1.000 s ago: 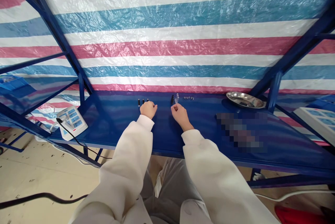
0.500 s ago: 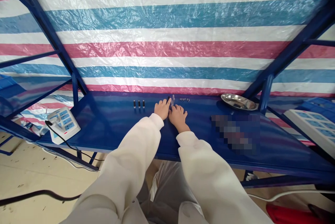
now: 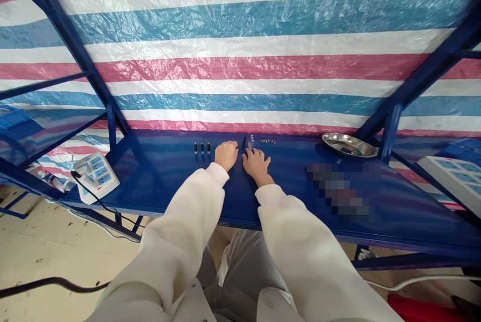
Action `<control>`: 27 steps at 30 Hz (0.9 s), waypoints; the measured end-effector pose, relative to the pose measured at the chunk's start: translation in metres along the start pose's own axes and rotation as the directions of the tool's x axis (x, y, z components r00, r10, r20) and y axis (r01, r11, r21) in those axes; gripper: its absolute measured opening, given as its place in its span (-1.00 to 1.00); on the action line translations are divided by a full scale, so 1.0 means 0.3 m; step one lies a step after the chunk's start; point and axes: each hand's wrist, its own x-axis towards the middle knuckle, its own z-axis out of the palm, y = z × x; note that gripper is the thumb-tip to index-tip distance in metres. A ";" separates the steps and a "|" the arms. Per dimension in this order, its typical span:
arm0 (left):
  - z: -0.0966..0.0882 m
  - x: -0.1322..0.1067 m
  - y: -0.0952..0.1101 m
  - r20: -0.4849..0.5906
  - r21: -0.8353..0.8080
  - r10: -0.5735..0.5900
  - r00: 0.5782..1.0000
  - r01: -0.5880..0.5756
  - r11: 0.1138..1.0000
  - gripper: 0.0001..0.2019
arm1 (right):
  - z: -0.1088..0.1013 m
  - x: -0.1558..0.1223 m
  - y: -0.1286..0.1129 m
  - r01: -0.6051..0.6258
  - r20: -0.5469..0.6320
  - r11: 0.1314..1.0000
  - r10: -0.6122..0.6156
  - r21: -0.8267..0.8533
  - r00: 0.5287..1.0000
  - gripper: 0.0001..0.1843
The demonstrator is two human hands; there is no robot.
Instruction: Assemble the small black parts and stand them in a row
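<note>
My left hand (image 3: pixel 226 155) is closed, its fingers curled together on the table. A bit of a small black piece (image 3: pixel 237 148) shows at its fingertips; most of it is hidden. My right hand (image 3: pixel 256 162) lies on the table with its fingers spread, touching or just short of some small clear pieces (image 3: pixel 251 142). Between the two hands, slightly farther back, stands a small black cylinder (image 3: pixel 244 142). Three black cylinders with pale lower ends (image 3: pixel 202 148) stand in a row left of my left hand. Several tiny shiny metal parts (image 3: pixel 267 142) are lined up at the right.
On the blue table (image 3: pixel 165 181), a round metal dish (image 3: pixel 349 145) sits at the back right, with a blurred-out object (image 3: pixel 340 191) before it. A power strip (image 3: pixel 96 176) with a black cord is at the left end, another power strip (image 3: pixel 453 176) at the far right.
My left hand has pulled back to the left, away from the pieces by my right hand, and its fingers have curled. The black cylinder between the hands now shows more fully.
</note>
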 end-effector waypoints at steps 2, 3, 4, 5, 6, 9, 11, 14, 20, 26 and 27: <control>-0.018 -0.031 -0.024 -0.039 -0.094 -0.065 0.997 0.061 0.994 -0.83 | 0.002 0.004 -0.001 0.003 0.008 1.000 -0.003 -0.001 1.000 -0.49; -0.023 -0.046 -0.037 -0.056 -0.144 -0.091 0.994 0.082 0.986 -0.84 | 0.003 0.005 -0.001 0.006 0.013 1.000 -0.006 0.000 1.000 -0.48; -0.024 -0.061 -0.048 -0.072 -0.196 -0.110 0.991 0.095 0.976 -0.84 | 0.004 0.007 0.000 0.007 0.018 1.000 -0.007 0.002 1.000 -0.47; -0.022 -0.074 -0.059 -0.086 -0.247 -0.122 0.989 0.098 0.964 -0.84 | 0.005 0.008 0.001 0.007 0.024 1.000 -0.007 0.006 1.000 -0.47; -0.017 -0.084 -0.069 -0.095 -0.295 -0.130 0.987 0.097 0.951 -0.83 | 0.006 0.009 0.002 0.006 0.030 1.000 -0.007 0.010 1.000 -0.46; 0.004 -0.102 -0.091 -0.105 -0.412 -0.174 0.979 0.116 0.904 -0.83 | 0.004 0.010 0.004 0.000 0.045 1.000 -0.001 0.023 0.999 -0.45; 0.016 -0.104 -0.099 -0.113 -0.467 -0.224 0.968 0.147 0.872 -0.84 | 0.000 0.008 0.005 -0.003 0.049 0.999 0.001 0.035 0.999 -0.45; 0.023 -0.101 -0.105 -0.140 -0.531 -0.276 0.951 0.163 0.831 -0.85 | -0.007 -0.003 0.002 0.002 0.049 0.998 -0.005 0.057 0.999 -0.46; 0.033 -0.095 -0.115 -0.138 -0.674 -0.380 0.915 0.195 0.713 -0.86 | -0.017 -0.038 -0.014 0.111 0.051 0.989 -0.117 0.097 0.992 -0.54; 0.040 -0.088 -0.118 -0.020 -0.847 -0.482 0.876 0.241 0.474 -0.85 | -0.032 -0.034 -0.023 0.300 -0.099 0.890 -0.283 0.342 0.954 -0.74; 0.036 -0.088 -0.116 -0.010 -0.861 -0.489 0.872 0.242 0.448 -0.86 | -0.036 -0.033 -0.025 0.315 -0.140 0.866 -0.283 0.388 0.949 -0.77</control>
